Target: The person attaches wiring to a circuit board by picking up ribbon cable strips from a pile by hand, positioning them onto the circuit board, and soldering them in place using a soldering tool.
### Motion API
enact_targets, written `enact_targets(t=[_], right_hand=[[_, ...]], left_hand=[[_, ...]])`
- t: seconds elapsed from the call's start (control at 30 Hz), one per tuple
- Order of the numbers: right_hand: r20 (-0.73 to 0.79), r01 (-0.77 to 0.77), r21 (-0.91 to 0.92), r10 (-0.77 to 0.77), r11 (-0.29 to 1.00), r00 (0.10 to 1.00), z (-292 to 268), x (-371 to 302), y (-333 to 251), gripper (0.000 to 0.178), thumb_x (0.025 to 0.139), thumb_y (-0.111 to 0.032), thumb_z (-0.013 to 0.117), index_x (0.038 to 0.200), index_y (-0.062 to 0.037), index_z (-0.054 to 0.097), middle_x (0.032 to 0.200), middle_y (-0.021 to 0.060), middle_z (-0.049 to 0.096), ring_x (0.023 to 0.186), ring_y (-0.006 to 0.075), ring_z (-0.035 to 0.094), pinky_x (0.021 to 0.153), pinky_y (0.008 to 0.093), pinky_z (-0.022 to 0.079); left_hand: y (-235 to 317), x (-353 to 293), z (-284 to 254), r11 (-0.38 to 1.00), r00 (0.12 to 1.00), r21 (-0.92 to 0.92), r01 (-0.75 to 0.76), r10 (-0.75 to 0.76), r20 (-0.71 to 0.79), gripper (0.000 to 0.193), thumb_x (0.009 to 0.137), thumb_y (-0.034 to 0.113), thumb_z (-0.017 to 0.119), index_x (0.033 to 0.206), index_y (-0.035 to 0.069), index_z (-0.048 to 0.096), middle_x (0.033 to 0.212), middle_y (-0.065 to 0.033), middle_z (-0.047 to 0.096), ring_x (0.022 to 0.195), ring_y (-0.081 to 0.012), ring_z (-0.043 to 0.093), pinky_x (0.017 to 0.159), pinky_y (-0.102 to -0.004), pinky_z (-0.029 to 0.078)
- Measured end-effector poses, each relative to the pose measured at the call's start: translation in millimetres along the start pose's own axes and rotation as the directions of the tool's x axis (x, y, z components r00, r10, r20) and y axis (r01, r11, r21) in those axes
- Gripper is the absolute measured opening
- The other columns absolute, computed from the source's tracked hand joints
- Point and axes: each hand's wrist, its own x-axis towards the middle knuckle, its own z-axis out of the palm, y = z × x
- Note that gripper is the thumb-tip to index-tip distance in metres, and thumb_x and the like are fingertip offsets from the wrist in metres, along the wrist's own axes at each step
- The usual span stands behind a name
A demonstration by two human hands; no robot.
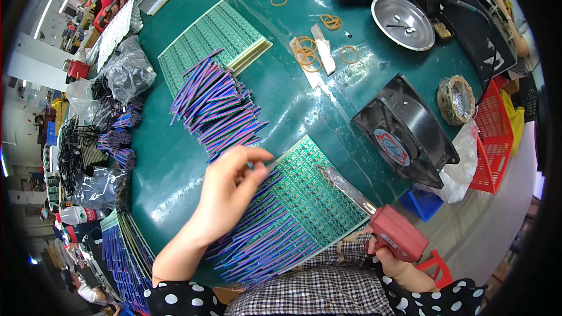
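My right hand [391,262] grips a red soldering gun [399,233]. Its metal barrel, wrapped in something silvery, slants up and left over the green circuit board panel [316,190]. Many short lengths of multicolored wire [266,243] lie side by side across the panel's left and lower part. Above the panel's upper left edge is my left hand [231,184], with its fingers curled and thumb drawn in. Whatever it may pinch is too small to make out. Just beyond that hand lies a loose pile of blue, purple and black wires [219,108].
A stack of green panels [213,41] lies behind the wire pile. A black fan [404,134] stands on the right, near a tape roll [456,100] and a metal bowl [403,22]. Rubber bands [305,51] lie mid-table. Plastic bags [129,70] and wire bundles line the left edge.
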Motion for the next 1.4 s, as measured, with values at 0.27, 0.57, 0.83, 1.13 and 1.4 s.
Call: enact_targets(t=[0.27,0.57,0.83,1.13,1.4], right_hand=[[-0.019,-0.012,0.063,0.013,0.998,1.000,1.5,3.6,-5.1,0.037,0.069,-0.010,0.074,0.104,-0.0014,0.069,0.103,0.0169,0.069,0.085,0.0287,0.070,0.076,0.0338,0.057],[0.071,0.072,0.025,-0.074,0.997,0.995,5.1,15.1,-23.9,0.052,0.074,-0.028,0.081,0.111,0.0059,0.065,0.096,0.0146,0.071,0.068,0.0211,0.070,0.064,0.0291,0.056],[0.100,0.289,-0.030,-0.285,0.957,0.953,6.2,30.4,-31.7,0.069,0.073,-0.034,0.082,0.120,0.0097,0.058,0.085,0.0088,0.071,0.064,0.0176,0.069,0.059,0.0274,0.055],[0.247,0.496,-0.214,-0.444,0.842,0.861,1.9,38.2,-28.3,0.072,0.068,-0.032,0.086,0.120,0.0090,0.057,0.098,0.0152,0.070,0.075,0.0245,0.071,0.066,0.0299,0.057],[0.188,0.097,0.059,-0.106,0.994,0.976,-0.6,22.7,-29.9,0.070,0.072,-0.030,0.085,0.121,0.0095,0.055,0.087,0.0106,0.071,0.069,0.0202,0.071,0.063,0.0280,0.056]], left_hand=[[-14.6,-23.4,31.9,0.615,0.840,0.636,-0.466,0.533,0.101,0.025,0.072,0.000,0.070,0.097,-0.001,0.068,0.089,-0.0086,0.060,0.073,-0.0220,0.061,0.060,-0.0299,0.050],[-22.7,-24.6,34.9,0.345,0.752,0.769,-0.538,0.608,0.253,0.025,0.071,0.007,0.063,0.093,-0.004,0.066,0.085,-0.0092,0.061,0.075,-0.0180,0.062,0.064,-0.0255,0.052],[-22.3,-25.7,36.7,0.429,0.772,0.738,-0.521,0.605,0.194,0.028,0.071,0.002,0.066,0.098,-0.005,0.067,0.087,-0.0094,0.060,0.074,-0.0192,0.061,0.060,-0.0274,0.051],[-23.8,-26.5,37.6,0.437,0.774,0.737,-0.516,0.607,0.182,0.030,0.069,0.003,0.065,0.098,-0.005,0.067,0.088,-0.0093,0.059,0.074,-0.0192,0.060,0.060,-0.0271,0.050],[-24.1,-26.0,37.9,0.412,0.765,0.750,-0.517,0.615,0.189,0.027,0.071,0.005,0.064,0.096,-0.004,0.067,0.086,-0.0082,0.059,0.075,-0.0178,0.061,0.061,-0.0254,0.051]])
